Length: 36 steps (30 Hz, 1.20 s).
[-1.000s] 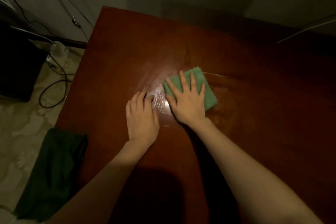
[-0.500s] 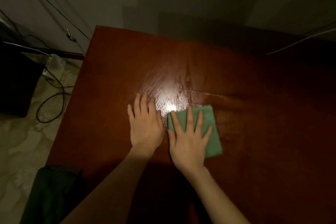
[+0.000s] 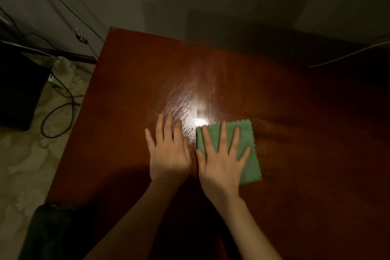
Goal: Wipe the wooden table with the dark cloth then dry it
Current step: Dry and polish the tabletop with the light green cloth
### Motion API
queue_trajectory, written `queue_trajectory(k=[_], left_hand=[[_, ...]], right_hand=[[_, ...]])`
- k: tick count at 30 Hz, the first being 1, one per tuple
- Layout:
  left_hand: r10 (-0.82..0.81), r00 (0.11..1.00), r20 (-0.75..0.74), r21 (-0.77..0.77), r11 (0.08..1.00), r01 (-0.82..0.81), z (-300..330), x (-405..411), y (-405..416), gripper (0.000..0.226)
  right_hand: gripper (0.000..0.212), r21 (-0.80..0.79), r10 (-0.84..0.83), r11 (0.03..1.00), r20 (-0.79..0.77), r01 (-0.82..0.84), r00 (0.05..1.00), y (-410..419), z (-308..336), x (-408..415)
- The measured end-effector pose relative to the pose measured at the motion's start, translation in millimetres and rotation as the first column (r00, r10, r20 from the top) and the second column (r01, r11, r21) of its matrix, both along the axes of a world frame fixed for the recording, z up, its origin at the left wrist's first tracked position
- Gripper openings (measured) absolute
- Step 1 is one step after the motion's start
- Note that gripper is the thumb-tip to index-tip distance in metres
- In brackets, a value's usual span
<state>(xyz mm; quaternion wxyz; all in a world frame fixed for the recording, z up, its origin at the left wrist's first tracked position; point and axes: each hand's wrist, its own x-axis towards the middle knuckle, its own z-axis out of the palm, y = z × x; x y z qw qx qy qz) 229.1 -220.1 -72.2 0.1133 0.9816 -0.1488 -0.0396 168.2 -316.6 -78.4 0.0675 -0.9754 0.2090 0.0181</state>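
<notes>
The green cloth [image 3: 247,150] lies flat near the middle of the wooden surface [image 3: 316,133], under the right hand [image 3: 221,164], whose spread fingers [image 3: 223,133] press it down. The left hand [image 3: 168,154] rests just beside it, fingers straight, on bare, wet-streaked wood.

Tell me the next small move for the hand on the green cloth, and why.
Probably slide the green cloth left and away under the flat right hand, over the streaky patch that glares on the wooden table just beyond the left hand. Those streaks look like moisture not yet dried.
</notes>
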Motion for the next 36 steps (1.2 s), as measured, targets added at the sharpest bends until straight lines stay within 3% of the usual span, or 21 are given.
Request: queue_trajectory(k=[3, 7, 11, 14, 18, 23, 29, 36], left_hand=[[-0.007, 1.0, 0.014, -0.014, 1.0, 0.007, 0.3, -0.4, 0.2, 0.049], [-0.01, 1.0, 0.02, 0.0, 1.0, 0.01, 0.1, 0.4, 0.7, 0.047], [-0.011, 1.0, 0.027, -0.027, 1.0, 0.012, -0.2, -0.4, 1.1, 0.046], [0.009, 1.0, 0.023, -0.049, 0.999, -0.008, -1.5, -0.4, 1.1, 0.047], [0.021, 1.0, 0.021, -0.077, 0.997, -0.019, -4.0, -1.0, 0.3, 0.046], [0.029, 0.999, 0.025, -0.069, 0.997, -0.027, -3.6, -0.3, 0.0, 0.048], [0.038, 0.998, 0.056, -0.039, 0.999, -0.036, -4.6, -1.0, 0.1, 0.047], [0.025, 0.999, 0.033, -0.049, 0.999, -0.023, -3.6, -1.7, 0.9, 0.046]], right_hand=[[0.051, 0.006, 0.006, 1.0, -0.01, -0.006, 1.0, -3.3, 0.3, 18.0], [0.051, 0.052, 0.123, 0.991, -0.018, -0.122, 0.992, -43.9, 7.3, 123.5], [0.052, 0.049, 0.138, 0.99, -0.047, -0.136, 0.989, -75.5, 11.0, 204.7], [0.054, 0.012, 0.238, 0.971, -0.052, -0.238, 0.97, -54.6, 9.8, 180.4], [0.052, 0.007, 0.489, 0.872, -0.074, -0.489, 0.869, -10.1, 12.0, 128.5], [0.05, 0.026, 0.667, 0.745, -0.061, -0.666, 0.743, -15.4, 13.5, 186.1], [0.051, 0.026, 0.518, 0.855, -0.017, -0.518, 0.855, -40.6, 13.6, 220.8], [0.056, -0.052, 0.191, 0.979, -0.112, -0.198, 0.975, -178.3, 18.4, 172.0]])
